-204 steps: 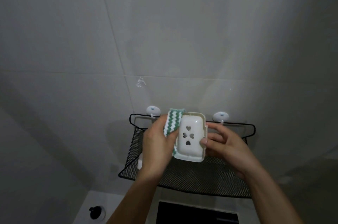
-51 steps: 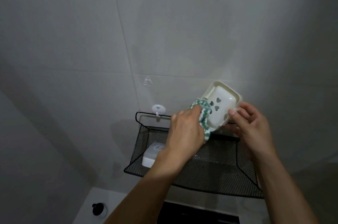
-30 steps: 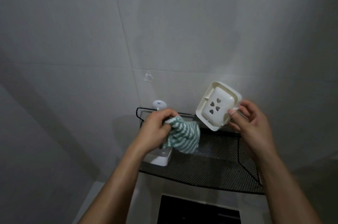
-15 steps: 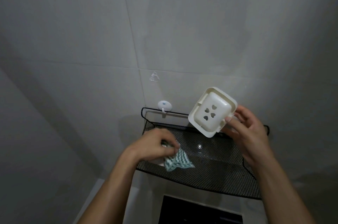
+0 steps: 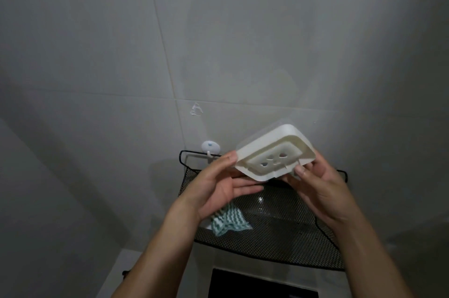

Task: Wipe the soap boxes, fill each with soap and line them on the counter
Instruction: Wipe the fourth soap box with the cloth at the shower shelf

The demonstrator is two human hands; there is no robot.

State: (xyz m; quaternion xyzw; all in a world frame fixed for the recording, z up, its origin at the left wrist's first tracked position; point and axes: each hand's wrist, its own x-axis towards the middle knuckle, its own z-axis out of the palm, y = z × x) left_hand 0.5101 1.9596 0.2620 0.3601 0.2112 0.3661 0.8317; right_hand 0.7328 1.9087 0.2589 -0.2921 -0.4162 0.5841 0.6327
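Two hands, left hand, right hand, pinching soap box

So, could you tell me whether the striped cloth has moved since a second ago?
Yes. The striped cloth has left the left hand and gone down into the black mesh basket, at its left end.

Mesh shelf partly hidden behind both hands, cloth too.
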